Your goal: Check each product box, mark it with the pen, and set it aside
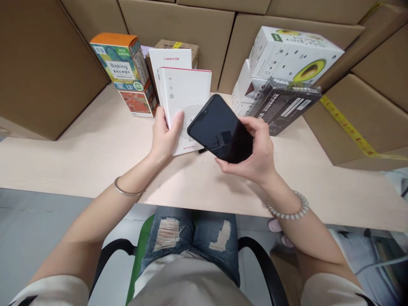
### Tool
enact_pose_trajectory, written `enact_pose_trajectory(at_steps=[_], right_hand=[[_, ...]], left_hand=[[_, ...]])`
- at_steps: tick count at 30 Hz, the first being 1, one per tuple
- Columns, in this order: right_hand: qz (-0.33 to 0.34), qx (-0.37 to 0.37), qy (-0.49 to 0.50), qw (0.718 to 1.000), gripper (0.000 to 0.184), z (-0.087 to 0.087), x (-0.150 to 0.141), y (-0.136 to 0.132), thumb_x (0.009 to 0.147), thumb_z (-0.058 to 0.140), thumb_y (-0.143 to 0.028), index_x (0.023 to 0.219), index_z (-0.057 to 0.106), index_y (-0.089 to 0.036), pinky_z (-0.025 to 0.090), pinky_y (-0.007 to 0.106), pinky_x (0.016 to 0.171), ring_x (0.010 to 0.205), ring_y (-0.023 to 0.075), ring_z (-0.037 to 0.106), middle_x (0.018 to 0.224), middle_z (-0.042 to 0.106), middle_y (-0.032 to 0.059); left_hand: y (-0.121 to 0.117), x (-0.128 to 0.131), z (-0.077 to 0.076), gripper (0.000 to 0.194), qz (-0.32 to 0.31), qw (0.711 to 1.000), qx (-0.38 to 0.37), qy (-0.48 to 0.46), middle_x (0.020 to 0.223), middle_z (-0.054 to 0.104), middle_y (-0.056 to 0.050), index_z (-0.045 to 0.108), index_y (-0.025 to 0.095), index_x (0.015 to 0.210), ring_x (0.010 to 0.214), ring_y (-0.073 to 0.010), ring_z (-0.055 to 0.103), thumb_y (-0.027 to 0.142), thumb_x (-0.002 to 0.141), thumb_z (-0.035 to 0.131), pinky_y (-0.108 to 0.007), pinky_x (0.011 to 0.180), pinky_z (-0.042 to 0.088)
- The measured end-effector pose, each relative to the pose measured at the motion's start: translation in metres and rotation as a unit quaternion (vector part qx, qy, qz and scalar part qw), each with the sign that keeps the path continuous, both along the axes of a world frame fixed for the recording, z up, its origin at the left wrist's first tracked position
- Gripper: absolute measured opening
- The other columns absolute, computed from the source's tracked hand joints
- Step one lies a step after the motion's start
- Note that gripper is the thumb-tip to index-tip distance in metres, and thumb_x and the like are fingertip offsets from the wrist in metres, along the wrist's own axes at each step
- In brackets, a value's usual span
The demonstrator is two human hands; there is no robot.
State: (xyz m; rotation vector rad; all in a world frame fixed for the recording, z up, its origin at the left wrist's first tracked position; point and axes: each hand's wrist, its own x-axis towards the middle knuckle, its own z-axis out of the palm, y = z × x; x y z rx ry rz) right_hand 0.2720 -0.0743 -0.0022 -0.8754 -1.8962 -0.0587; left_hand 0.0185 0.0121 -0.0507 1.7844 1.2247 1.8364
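My left hand [167, 131] grips the lower left side of a white box [188, 91] with a red top edge, the thumb lying on its front. Behind it stands another white box [174, 57] with red lettering. In my right hand [258, 148] is a black smartphone [221, 129], its dark screen facing up and tilted toward me. The phone's upper left corner overlaps the lower right part of the white box; whether they touch I cannot tell. A small piece of a black object [202, 150] shows under the phone, mostly hidden.
An orange and green Binking box [119, 66] stands at the left. On the right are a white avocado-print box [293, 55] and a black box in clear wrap [283, 104]. Large cardboard cartons [178, 25] wall the back and both sides of the pale table [105, 157].
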Motion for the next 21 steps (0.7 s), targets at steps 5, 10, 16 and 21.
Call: enact_pose_trajectory(at_steps=[5, 10, 16, 21], right_hand=[[0.001, -0.006, 0.040, 0.999, 0.082, -0.005, 0.001, 0.001, 0.079, 0.080, -0.047, 0.151, 0.045, -0.030, 0.060, 0.064, 0.109, 0.132, 0.0406, 0.067, 0.139, 0.062, 0.0124], [0.016, 0.023, 0.069, 0.997, 0.086, -0.011, 0.002, 0.007, 0.076, 0.084, -0.047, 0.151, 0.049, -0.026, 0.061, 0.063, 0.107, 0.127, 0.0382, 0.067, 0.139, 0.062, 0.0144], [0.024, 0.044, 0.087, 0.995, 0.089, -0.013, -0.001, 0.008, 0.075, 0.085, -0.054, 0.151, 0.051, -0.024, 0.065, 0.062, 0.102, 0.122, 0.0367, 0.070, 0.138, 0.062, 0.0129], [-0.010, 0.012, 0.057, 0.998, 0.089, -0.012, 0.000, 0.003, 0.077, 0.085, -0.058, 0.152, 0.044, -0.033, 0.063, 0.061, 0.111, 0.131, 0.0382, 0.067, 0.138, 0.061, 0.0107]], left_hand=[[-0.001, 0.000, 0.002, 0.061, -0.009, 1.000, 0.001, 0.002, 0.111, 0.071, -0.006, 0.061, 0.024, 0.116, 0.118, -0.0264, 0.072, 0.083, 0.099, 0.060, -0.046, 0.114, 0.057], [-0.001, 0.000, 0.004, 0.061, -0.003, 1.000, 0.001, 0.001, 0.108, 0.070, -0.005, 0.060, 0.024, 0.113, 0.112, -0.0254, 0.072, 0.084, 0.098, 0.060, -0.046, 0.111, 0.058], [0.000, 0.000, 0.002, 0.063, -0.011, 1.000, 0.000, -0.003, 0.110, 0.070, -0.006, 0.061, 0.025, 0.115, 0.116, -0.0272, 0.072, 0.085, 0.098, 0.059, -0.048, 0.113, 0.058], [0.000, -0.001, 0.000, 0.065, -0.012, 1.000, 0.001, -0.003, 0.112, 0.071, -0.006, 0.061, 0.025, 0.116, 0.118, -0.0273, 0.072, 0.087, 0.096, 0.060, -0.049, 0.116, 0.057]])
